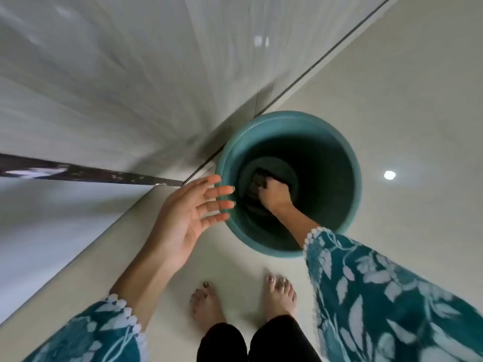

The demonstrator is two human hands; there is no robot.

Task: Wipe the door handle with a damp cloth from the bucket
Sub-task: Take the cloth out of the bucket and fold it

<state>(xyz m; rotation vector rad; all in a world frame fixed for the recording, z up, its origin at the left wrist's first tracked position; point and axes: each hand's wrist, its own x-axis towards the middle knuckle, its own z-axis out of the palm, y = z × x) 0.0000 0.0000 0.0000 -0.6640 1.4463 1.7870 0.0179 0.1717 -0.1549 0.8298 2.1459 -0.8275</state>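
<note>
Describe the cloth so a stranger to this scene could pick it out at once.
Find the teal bucket standing on the pale floor beside the wall. Look down inside to its bottom, where the right hand reaches in. The cloth is the dark crumpled thing under those fingers, the only loose item in the bucket.
</note>
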